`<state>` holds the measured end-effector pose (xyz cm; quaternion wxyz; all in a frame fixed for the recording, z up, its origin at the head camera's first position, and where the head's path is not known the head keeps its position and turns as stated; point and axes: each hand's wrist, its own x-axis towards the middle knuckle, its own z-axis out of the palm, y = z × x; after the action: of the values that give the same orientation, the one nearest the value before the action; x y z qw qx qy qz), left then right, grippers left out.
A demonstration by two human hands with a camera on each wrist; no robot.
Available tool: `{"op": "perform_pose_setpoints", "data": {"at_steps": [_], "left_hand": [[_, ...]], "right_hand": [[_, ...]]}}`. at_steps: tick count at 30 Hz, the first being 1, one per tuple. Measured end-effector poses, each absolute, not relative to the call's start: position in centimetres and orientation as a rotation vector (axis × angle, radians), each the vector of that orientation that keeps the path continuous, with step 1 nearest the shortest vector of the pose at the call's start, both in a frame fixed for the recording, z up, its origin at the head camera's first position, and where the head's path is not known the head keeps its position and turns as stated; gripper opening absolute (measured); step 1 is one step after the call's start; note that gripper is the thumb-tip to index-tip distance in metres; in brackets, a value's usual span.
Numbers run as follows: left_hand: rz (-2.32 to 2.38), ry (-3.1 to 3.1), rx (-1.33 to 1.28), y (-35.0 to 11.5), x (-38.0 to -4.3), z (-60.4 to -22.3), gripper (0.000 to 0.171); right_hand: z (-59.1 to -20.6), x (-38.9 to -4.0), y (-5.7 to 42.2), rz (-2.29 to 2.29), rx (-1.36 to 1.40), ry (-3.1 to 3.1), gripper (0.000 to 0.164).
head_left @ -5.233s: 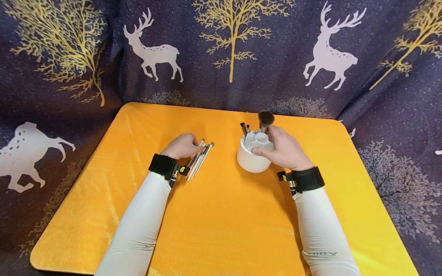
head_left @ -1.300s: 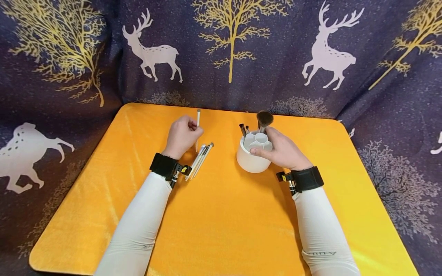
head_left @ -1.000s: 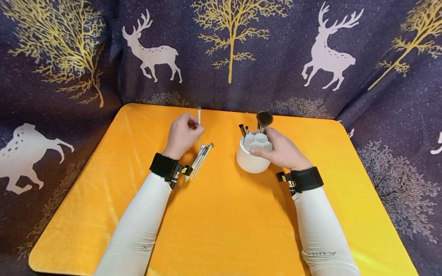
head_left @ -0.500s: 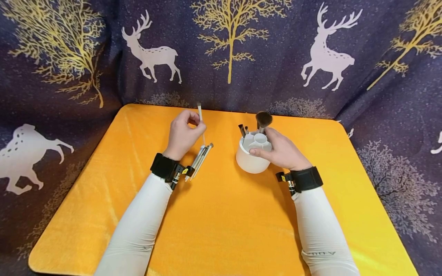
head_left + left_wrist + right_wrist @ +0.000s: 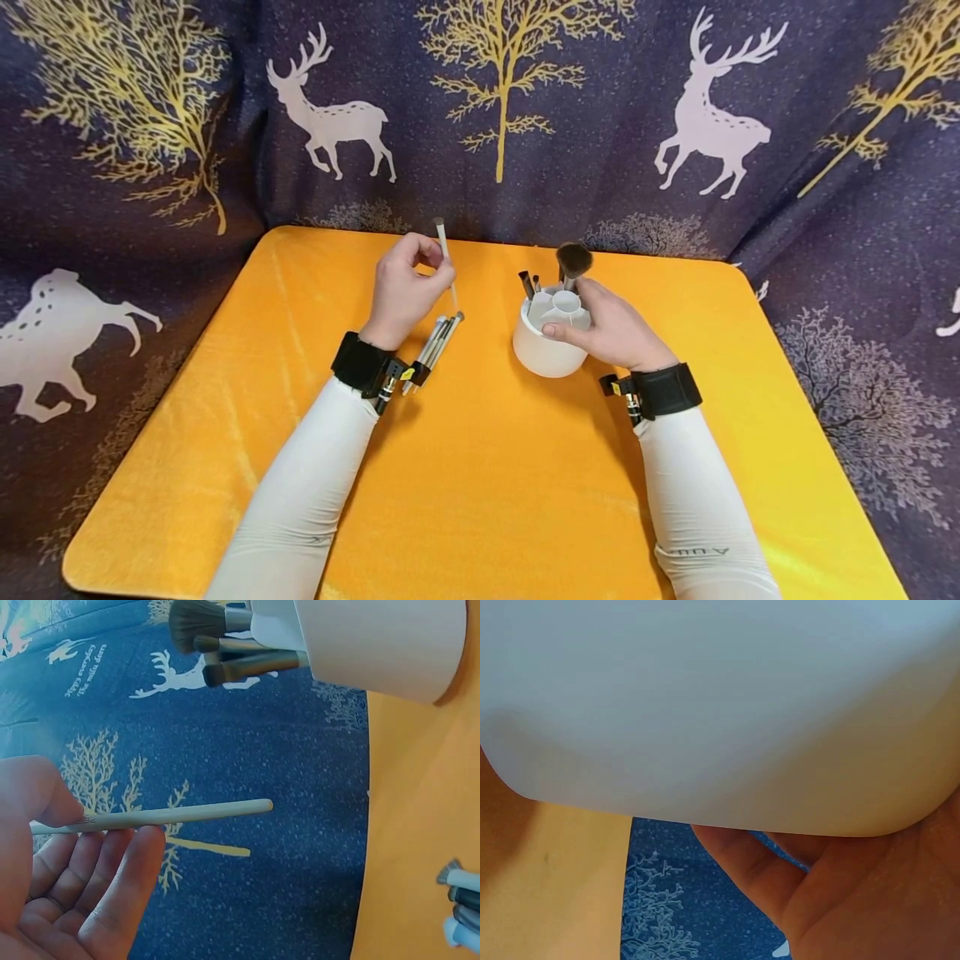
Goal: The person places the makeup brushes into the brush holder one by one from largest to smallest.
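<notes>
With the left hand (image 5: 405,282) I am pinching a slim white-handled brush (image 5: 443,240) above the orange fabric-topped table (image 5: 480,483), near several pale-handled brushes (image 5: 438,342), while the right hand (image 5: 618,327) is gripping the round white divided holder (image 5: 550,353) there.

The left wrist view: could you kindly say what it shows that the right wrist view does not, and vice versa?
Only the left wrist view shows the left hand pinching a makeup brush, brush heads protruding from the white brush holder, and loose brushes. Only the right wrist view shows the right hand. Both show the holder, the orange tablecloth and blue patterned backdrop.
</notes>
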<state>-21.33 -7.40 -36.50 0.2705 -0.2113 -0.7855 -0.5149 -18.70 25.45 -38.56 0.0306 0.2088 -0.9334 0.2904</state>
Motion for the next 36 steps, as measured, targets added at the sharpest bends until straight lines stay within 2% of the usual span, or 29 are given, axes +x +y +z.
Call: {"op": "perform_pose_setpoints", "data": {"at_steps": [36], "left_hand": [[-1.479, -2.015, -0.714, -3.6, -20.7, -35.7, 0.010]], "right_hand": [[-38.8, -18.9, 25.6, 0.878, 0.631, -2.882, 0.065]]}}
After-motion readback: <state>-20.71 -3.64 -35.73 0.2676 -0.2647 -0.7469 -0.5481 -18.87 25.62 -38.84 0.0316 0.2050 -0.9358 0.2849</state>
